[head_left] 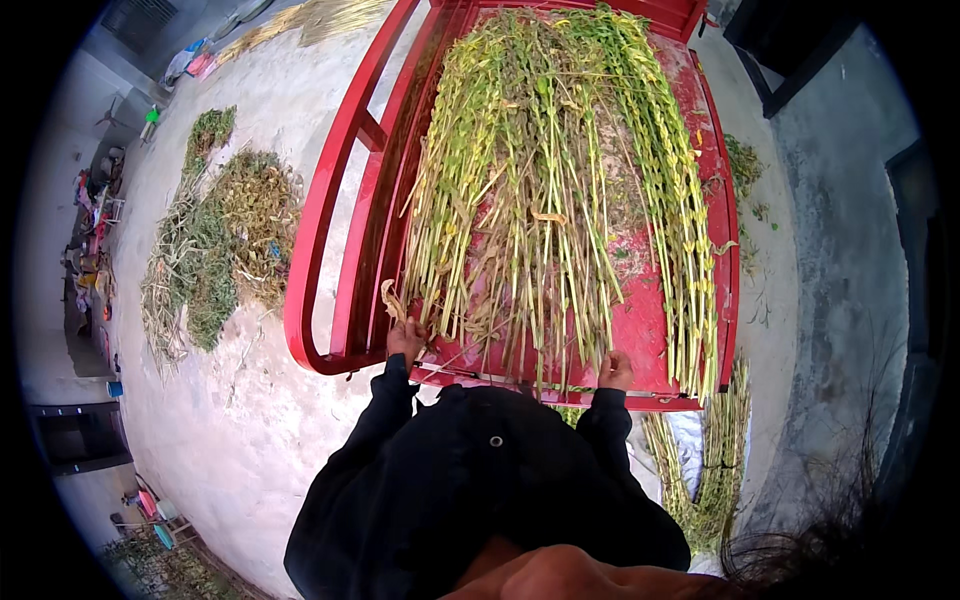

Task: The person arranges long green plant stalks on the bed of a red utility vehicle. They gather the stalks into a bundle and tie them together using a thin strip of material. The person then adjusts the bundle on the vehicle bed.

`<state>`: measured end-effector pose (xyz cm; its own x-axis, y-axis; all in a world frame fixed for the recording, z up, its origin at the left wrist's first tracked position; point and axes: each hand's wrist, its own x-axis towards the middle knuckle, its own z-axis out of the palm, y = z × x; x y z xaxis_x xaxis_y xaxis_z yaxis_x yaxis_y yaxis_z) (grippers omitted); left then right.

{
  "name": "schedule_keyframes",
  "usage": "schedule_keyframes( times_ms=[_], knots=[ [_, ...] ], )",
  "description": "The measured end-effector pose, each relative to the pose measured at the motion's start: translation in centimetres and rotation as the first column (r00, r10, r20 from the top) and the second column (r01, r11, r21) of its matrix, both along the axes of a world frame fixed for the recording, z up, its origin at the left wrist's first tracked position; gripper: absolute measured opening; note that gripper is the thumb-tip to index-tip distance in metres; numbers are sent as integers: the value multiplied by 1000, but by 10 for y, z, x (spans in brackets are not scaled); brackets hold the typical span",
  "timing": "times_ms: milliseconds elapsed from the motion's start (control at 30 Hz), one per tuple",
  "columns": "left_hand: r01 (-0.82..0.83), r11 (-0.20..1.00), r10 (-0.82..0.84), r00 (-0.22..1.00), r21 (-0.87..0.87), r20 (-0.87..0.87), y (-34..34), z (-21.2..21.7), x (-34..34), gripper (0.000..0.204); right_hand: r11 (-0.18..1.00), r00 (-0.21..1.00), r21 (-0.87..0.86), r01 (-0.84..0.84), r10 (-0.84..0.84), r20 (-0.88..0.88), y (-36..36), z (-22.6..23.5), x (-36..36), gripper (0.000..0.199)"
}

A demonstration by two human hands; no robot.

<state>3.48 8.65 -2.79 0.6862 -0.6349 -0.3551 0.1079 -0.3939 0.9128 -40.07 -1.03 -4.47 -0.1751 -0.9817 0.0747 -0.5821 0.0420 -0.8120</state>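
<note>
Long cut plant stalks (540, 220), green to yellow with pods and withered leaves like sesame, lie lengthwise on a red cart bed (640, 270). Their bare cut ends point toward me. At the near left corner of the bed, my left hand (405, 342) is closed, and a curled dry brown leaf (391, 299) sticks up from its fingers. My right hand (616, 371) is at the near edge, by the stalk ends right of the middle. Its fingers are curled in; whatever they may grip is too small to make out.
A red side rail (325, 200) rises along the bed's left. Tied stalk bundles (722, 440) lie on the floor at the near right. Heaps of dried plants (225, 240) cover part of the concrete floor at left. A grey wall (845, 250) runs along the right.
</note>
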Motion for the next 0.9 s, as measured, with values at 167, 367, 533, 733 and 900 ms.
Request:
schedule_keyframes(
  times_ms=[167, 367, 533, 733, 900],
  knots=[
    [-91, 963, -16, 920, -253, -391, 1, -44, 29, 27, 685, 678, -163, -710, 728, 104, -31, 94, 198, 12],
    [-45, 999, 47, 996, -25, 80, 4, -57, 26, 24, 379, 372, 13, -925, 915, -158, -70, 61, 360, 27],
    [-45, 993, 21, 976, -105, -218, 9, -45, 49, 21, 429, 206, 446, -785, 861, -465, -75, 24, 400, 34],
    [-19, 986, -55, 901, -166, -430, 4, -39, 54, 19, 522, 223, 594, -612, 834, -504, -92, -1, 354, 37],
    [22, 977, -137, 824, -211, -550, -2, -32, 45, 17, 592, 395, 548, -592, 805, -443, -93, 2, 336, 36]
  ],
)
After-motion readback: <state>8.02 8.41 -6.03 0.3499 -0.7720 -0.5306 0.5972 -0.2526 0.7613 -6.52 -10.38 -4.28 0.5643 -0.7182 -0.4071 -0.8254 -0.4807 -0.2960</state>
